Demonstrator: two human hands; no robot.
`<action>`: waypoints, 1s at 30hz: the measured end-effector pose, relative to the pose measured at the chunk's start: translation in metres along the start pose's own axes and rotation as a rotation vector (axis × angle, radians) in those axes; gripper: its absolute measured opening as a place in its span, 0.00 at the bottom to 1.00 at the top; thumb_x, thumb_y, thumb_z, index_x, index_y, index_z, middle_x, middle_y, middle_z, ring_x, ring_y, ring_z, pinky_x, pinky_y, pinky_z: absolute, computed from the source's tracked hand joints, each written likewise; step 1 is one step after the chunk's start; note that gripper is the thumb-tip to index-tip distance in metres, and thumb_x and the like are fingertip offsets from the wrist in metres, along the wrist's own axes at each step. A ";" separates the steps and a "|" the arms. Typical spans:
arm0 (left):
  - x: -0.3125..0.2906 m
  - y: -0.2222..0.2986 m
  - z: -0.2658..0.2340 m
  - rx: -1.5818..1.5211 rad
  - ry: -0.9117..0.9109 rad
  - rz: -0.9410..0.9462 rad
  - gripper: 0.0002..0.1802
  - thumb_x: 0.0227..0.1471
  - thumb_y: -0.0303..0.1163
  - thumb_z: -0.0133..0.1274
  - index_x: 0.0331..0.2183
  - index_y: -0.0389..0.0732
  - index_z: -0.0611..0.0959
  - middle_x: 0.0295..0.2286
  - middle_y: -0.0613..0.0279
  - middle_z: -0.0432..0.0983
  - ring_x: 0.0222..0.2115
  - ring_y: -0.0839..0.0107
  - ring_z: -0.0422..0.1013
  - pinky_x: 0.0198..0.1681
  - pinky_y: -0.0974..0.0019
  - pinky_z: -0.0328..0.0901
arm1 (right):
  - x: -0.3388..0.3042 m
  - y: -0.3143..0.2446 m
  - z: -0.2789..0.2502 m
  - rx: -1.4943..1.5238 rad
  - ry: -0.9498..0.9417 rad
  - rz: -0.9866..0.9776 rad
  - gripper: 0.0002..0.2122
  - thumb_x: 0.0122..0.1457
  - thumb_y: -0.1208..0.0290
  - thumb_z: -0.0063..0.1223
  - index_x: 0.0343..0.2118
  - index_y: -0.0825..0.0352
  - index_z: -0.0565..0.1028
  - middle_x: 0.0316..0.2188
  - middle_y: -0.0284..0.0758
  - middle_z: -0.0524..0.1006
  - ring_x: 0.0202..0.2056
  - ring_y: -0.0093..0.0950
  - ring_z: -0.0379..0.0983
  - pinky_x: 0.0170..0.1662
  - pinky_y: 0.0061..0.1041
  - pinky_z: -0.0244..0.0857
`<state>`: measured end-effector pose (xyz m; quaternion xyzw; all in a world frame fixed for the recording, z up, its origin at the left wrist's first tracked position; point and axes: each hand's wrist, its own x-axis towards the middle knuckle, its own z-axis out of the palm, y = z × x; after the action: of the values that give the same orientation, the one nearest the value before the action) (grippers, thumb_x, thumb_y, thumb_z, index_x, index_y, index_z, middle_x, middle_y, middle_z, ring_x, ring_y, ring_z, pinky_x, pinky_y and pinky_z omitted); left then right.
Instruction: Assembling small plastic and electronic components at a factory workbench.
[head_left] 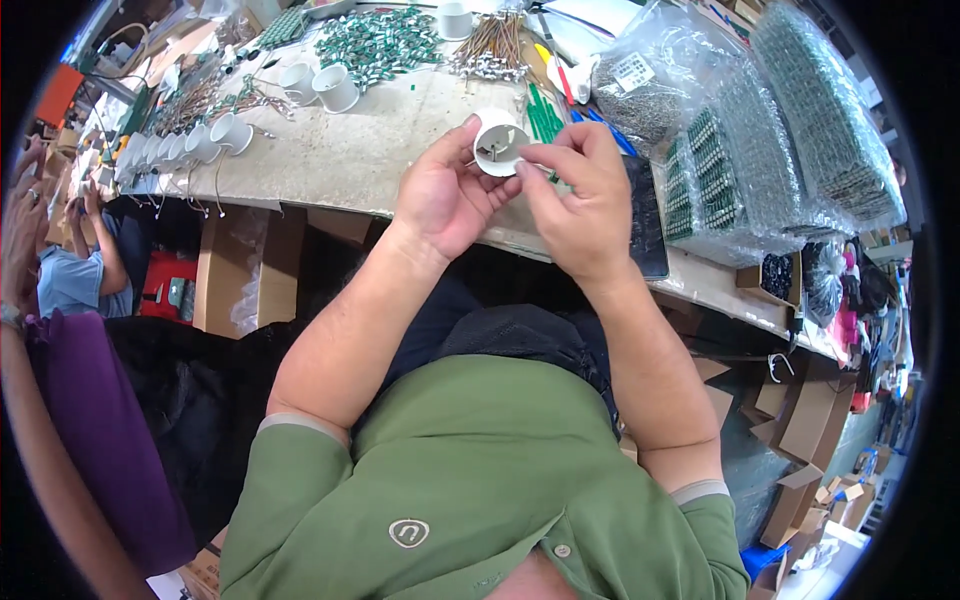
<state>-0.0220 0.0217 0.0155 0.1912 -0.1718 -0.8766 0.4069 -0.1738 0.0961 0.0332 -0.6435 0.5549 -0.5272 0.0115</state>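
Note:
My left hand wraps its fingers round a white round plastic cup-shaped housing, held over the table's front edge with its open side toward me. Inside the housing some small metal or grey parts show, too small to name. The thumb and fingers of my right hand are pinched at the housing's right rim, with a fingertip reaching toward its inside. Whatever lies between those fingertips is hidden.
Green circuit boards lie heaped at the back, beside brown-wired parts. White housings stand at the left. Green and blue pens or sticks lie ahead. Wrapped board stacks crowd the right. A co-worker's purple sleeve is at left.

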 end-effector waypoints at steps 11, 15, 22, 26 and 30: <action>-0.003 -0.009 0.001 0.013 0.056 0.086 0.17 0.69 0.38 0.53 0.46 0.32 0.80 0.36 0.53 0.80 0.35 0.67 0.78 0.41 0.68 0.75 | 0.014 0.002 0.017 -0.113 0.033 -0.119 0.05 0.53 0.77 0.66 0.32 0.68 0.86 0.46 0.39 0.75 0.45 0.34 0.71 0.50 0.28 0.67; -0.002 -0.005 0.000 -0.031 0.069 0.068 0.17 0.68 0.39 0.54 0.46 0.32 0.80 0.37 0.53 0.80 0.36 0.67 0.77 0.40 0.67 0.75 | 0.011 0.002 0.010 -0.044 0.012 -0.128 0.03 0.55 0.78 0.65 0.33 0.69 0.85 0.48 0.40 0.77 0.45 0.33 0.72 0.50 0.28 0.68; 0.009 0.004 -0.012 -0.036 0.009 -0.028 0.18 0.69 0.41 0.54 0.48 0.36 0.79 0.38 0.57 0.82 0.37 0.68 0.80 0.42 0.67 0.78 | 0.012 -0.021 0.001 0.731 -0.022 0.282 0.05 0.60 0.79 0.61 0.38 0.69 0.84 0.37 0.35 0.84 0.39 0.28 0.79 0.46 0.23 0.73; 0.001 0.004 0.009 0.043 0.080 -0.038 0.22 0.69 0.43 0.55 0.51 0.32 0.78 0.41 0.53 0.80 0.39 0.66 0.78 0.41 0.64 0.76 | 0.018 -0.018 0.003 0.777 0.039 0.362 0.06 0.63 0.80 0.60 0.41 0.71 0.82 0.36 0.35 0.85 0.36 0.26 0.80 0.45 0.20 0.74; 0.002 0.003 0.011 0.043 0.060 -0.004 0.24 0.69 0.45 0.56 0.50 0.33 0.78 0.41 0.52 0.81 0.39 0.65 0.80 0.40 0.64 0.78 | 0.023 -0.023 0.001 0.953 0.058 0.406 0.06 0.64 0.81 0.59 0.42 0.72 0.82 0.34 0.37 0.85 0.34 0.26 0.80 0.45 0.20 0.74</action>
<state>-0.0264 0.0196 0.0257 0.2267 -0.1779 -0.8674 0.4057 -0.1609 0.0880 0.0622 -0.4315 0.3667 -0.7260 0.3901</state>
